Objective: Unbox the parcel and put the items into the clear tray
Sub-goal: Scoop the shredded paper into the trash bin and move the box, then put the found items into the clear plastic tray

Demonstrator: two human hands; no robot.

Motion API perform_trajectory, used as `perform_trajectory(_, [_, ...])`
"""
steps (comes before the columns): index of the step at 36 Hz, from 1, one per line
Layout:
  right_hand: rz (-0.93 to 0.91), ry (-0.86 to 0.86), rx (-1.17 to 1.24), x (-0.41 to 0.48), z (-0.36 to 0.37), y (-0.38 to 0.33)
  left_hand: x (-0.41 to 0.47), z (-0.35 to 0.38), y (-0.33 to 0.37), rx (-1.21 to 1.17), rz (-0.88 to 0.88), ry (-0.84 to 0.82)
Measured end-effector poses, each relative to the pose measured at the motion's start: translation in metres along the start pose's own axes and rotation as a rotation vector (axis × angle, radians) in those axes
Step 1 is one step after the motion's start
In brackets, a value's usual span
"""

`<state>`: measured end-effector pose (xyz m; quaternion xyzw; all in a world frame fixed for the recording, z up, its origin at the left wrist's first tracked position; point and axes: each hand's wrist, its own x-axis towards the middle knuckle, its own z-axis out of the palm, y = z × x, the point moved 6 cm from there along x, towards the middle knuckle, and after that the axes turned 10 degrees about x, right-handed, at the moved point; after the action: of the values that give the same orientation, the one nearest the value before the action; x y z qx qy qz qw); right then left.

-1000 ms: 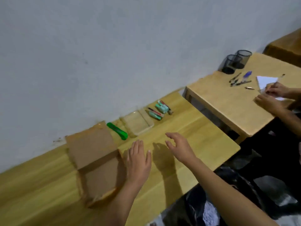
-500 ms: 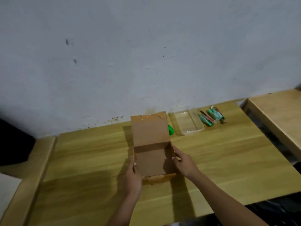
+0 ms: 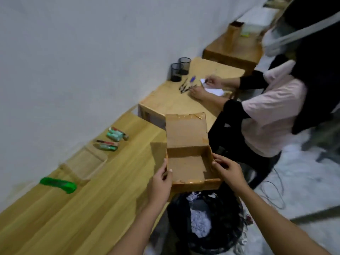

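Note:
The brown cardboard parcel box is open with its lid flap up, and its inside looks bare. I hold it in the air past the table's right edge, above a black bin. My left hand grips its left wall and my right hand grips its right wall. The clear tray lies on the wooden table by the wall, and I see nothing in it. Several small green and red items lie on the table just beyond the tray.
A green cutter lies left of the tray. The black bin, lined and holding crumpled paper, stands on the floor below the box. A seated person writes at the neighbouring table, which holds two mesh pen cups and pens.
Both hands took hold of the box on the table, then lifted it rightward off the table to above the bin. My view swung right.

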<state>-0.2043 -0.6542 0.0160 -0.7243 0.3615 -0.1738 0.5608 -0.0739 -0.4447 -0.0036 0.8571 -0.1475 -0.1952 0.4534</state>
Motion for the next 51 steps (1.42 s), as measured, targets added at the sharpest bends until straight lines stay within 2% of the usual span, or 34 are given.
perform_trajectory(5, [0.135, 0.18, 0.005, -0.033, -0.097, 0.05, -0.008, 0.105, 0.029, 0.025, 0.039, -0.363])
perform_trajectory(10, [0.272, 0.253, -0.009, -0.055, -0.13, 0.094, -0.014, 0.165, 0.033, 0.183, 0.053, -0.523])
perform_trajectory(14, [0.4, 0.189, -0.044, -0.057, -0.124, 0.122, -0.007, 0.189, 0.019, 0.259, -0.018, -0.594])
perform_trajectory(18, [0.531, -0.019, -0.229, -0.056, -0.103, 0.139, -0.001, 0.201, 0.001, 0.437, -0.038, -0.664])
perform_trajectory(20, [0.594, -0.066, -0.283, -0.057, -0.097, 0.147, -0.001, 0.203, -0.001, 0.501, -0.031, -0.703])
perform_trajectory(28, [0.564, -0.063, -0.302, -0.051, -0.089, 0.131, -0.004, 0.185, 0.006, 0.489, 0.048, -0.748])
perform_trajectory(33, [0.46, -0.074, -0.324, -0.033, -0.073, 0.078, 0.006, 0.15, 0.029, 0.511, 0.173, -0.66])
perform_trajectory(39, [0.314, -0.151, -0.397, 0.007, -0.021, 0.0, 0.036, 0.062, 0.048, 0.498, 0.247, -0.487])
perform_trajectory(44, [0.155, -0.223, -0.472, 0.044, 0.053, -0.054, 0.073, -0.03, 0.033, 0.483, 0.124, -0.257])
perform_trajectory(51, [0.027, -0.43, -0.536, 0.083, 0.174, -0.095, 0.107, -0.16, -0.033, 0.466, -0.08, 0.005])
